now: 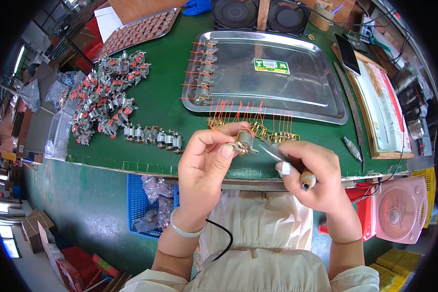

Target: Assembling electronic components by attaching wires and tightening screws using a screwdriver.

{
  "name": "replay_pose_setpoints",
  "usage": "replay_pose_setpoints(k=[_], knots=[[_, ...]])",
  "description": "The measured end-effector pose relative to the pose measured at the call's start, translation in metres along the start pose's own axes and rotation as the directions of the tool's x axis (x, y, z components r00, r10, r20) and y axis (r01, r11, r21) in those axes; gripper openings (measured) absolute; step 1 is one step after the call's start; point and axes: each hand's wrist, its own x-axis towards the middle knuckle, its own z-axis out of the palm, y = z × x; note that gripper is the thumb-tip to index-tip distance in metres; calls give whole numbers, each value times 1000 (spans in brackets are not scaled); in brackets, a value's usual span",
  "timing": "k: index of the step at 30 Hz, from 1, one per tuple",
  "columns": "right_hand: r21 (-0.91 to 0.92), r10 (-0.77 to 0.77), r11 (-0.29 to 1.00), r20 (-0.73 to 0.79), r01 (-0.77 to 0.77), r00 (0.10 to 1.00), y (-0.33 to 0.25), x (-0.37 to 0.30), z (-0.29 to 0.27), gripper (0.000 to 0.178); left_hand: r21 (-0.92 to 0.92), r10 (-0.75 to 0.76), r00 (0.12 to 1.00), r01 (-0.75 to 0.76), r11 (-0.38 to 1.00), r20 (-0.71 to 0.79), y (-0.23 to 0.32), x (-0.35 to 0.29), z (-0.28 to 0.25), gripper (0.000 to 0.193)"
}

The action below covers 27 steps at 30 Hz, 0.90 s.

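Between the thumb and fingers of my left hand (pixel 199 170) is a small motor-like part (pixel 246 140), a silver cylinder with flat metal tabs. My right hand (pixel 321 168) grips a hand tool (pixel 270 151) with a slim metal tip and a rounded light-brown handle end. The tip points at the part from the right; whether they touch I cannot tell. White wrapping covers the right thumb. Just beyond my hands lie several brass terminal pieces (pixel 219 121) with upright red wires. Similar silver parts with red wires (pixel 207 68) line the left side of a metal tray (pixel 321 109).
A heap of silver parts with red ends (pixel 107 92) covers the bench's left side, a short row (pixel 153 136) nearer me. Behind are a filled tray (pixel 141 31) and two black fans (pixel 236 12). A phone (pixel 346 53) and wooden-framed board (pixel 374 97) lie right.
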Motion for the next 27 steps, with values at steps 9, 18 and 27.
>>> replay_pose_setpoints(k=[9, 18, 27], knots=[[-108, -195, 974, 57, 200, 979, 0, 6, 3, 41, 178, 69, 998, -70, 982, 14, 0, -1, 1, 10], [328, 162, 922, 155, -206, 974, -4, -1, 6, 27, 90, 156, 980, -168, 982, 124, -8, 3, -7, 23], [700, 420, 312, 505, -642, 754, -1, -1, 5, 15, 45, 191, 973, -198, 979, 130, -12, 5, -11, 22]])
